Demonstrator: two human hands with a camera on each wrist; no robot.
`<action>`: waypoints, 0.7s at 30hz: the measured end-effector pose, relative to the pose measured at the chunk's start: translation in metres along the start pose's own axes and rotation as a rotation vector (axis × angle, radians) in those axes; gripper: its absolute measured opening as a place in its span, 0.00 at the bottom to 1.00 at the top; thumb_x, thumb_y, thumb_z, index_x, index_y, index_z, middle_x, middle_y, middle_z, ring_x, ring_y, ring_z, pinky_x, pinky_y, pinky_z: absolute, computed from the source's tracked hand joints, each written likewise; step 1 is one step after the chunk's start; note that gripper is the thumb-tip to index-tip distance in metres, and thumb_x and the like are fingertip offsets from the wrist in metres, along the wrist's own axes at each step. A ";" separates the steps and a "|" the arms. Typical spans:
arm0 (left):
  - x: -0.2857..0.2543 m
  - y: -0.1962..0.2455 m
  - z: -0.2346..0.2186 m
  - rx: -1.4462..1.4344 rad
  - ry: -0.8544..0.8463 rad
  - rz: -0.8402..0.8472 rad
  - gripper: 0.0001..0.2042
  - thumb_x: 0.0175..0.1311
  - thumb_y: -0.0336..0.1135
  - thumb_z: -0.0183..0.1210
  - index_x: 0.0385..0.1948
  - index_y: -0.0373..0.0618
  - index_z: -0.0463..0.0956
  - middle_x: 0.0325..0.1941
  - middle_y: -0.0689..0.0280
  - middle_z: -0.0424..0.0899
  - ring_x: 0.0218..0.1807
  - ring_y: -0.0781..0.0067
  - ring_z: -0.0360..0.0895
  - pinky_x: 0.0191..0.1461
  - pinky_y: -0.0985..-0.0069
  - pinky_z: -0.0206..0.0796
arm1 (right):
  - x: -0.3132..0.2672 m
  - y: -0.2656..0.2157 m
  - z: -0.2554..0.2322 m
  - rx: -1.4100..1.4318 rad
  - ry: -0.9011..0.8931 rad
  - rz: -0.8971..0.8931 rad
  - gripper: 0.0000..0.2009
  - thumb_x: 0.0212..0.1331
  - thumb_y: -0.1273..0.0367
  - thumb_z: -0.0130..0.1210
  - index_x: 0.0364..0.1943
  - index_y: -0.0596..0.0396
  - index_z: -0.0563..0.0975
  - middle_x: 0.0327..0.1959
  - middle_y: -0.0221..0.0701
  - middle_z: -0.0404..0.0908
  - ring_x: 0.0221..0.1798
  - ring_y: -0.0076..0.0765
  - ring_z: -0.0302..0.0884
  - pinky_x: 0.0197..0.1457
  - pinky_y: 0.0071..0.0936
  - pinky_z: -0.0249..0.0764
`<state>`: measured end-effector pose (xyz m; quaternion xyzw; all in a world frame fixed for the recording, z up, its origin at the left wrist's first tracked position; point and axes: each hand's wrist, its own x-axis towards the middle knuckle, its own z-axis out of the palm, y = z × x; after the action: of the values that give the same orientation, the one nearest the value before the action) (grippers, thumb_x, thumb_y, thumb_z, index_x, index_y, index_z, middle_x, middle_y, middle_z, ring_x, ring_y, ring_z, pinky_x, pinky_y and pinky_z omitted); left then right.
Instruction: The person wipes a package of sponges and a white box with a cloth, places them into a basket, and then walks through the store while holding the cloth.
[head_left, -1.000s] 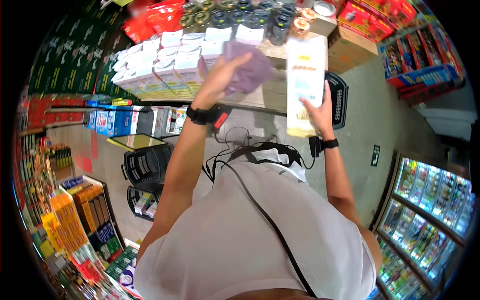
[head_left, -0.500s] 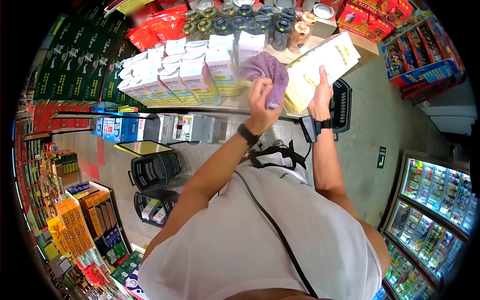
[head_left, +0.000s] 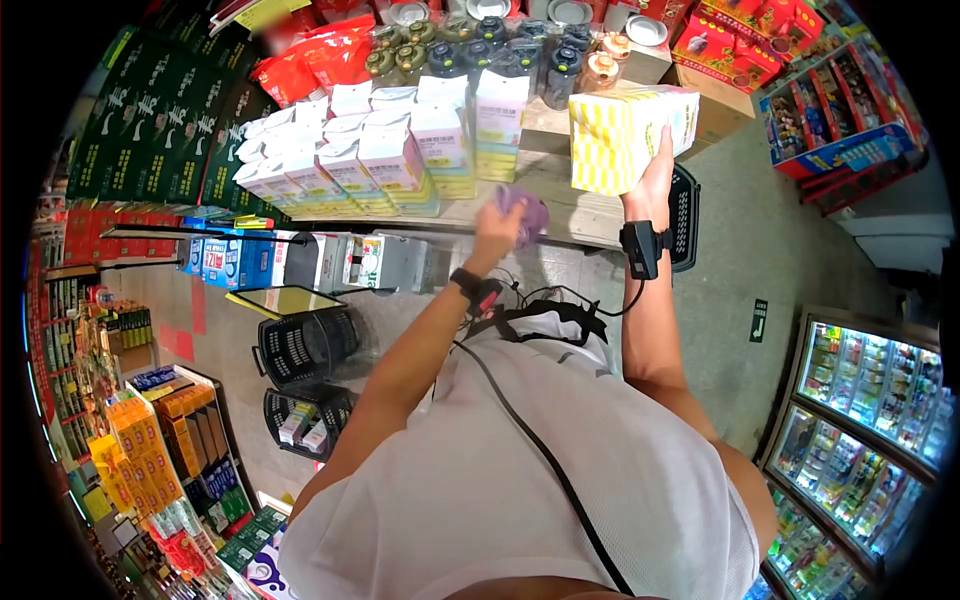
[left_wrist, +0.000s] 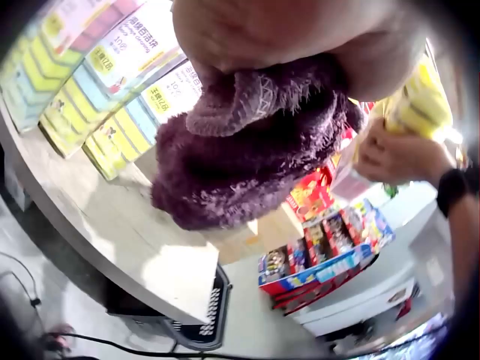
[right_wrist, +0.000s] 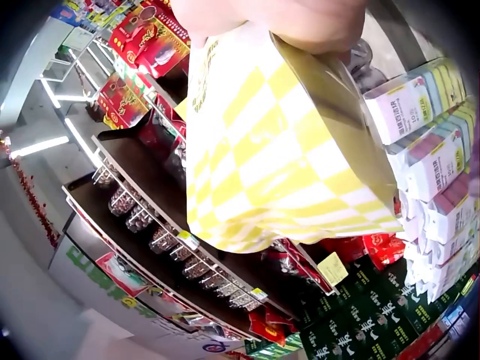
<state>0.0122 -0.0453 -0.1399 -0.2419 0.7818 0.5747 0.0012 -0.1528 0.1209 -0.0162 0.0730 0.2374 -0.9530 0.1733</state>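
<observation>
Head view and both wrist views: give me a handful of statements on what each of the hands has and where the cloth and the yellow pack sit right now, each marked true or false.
1. The left hand grips a purple cloth. True.
2. The cloth lies flat on the floor. False: the hand holds it just above the wooden shelf.
3. The right hand holds a yellow-and-white checked pack. True.
4. That pack sits inside the black basket. False: it is lifted clear of the shelf, above the basket.
5. White boxes stand in stacks on the shelf, left of the cloth in the head view. True.
6. The bare shelf patch under the cloth carries jars. False: the jars stand further back.
</observation>
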 end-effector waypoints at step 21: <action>-0.057 0.047 -0.039 0.042 -0.136 0.427 0.13 0.62 0.35 0.58 0.34 0.31 0.77 0.31 0.51 0.83 0.31 0.56 0.80 0.36 0.68 0.70 | 0.002 0.055 -0.029 -0.401 0.232 -0.261 0.25 0.68 0.56 0.50 0.61 0.60 0.66 0.58 0.38 0.74 0.57 0.41 0.75 0.61 0.38 0.72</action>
<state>0.0548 -0.0484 -0.0683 -0.0316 0.8252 0.5605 -0.0627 -0.1333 0.0885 -0.0654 0.1149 0.4473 -0.8864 0.0317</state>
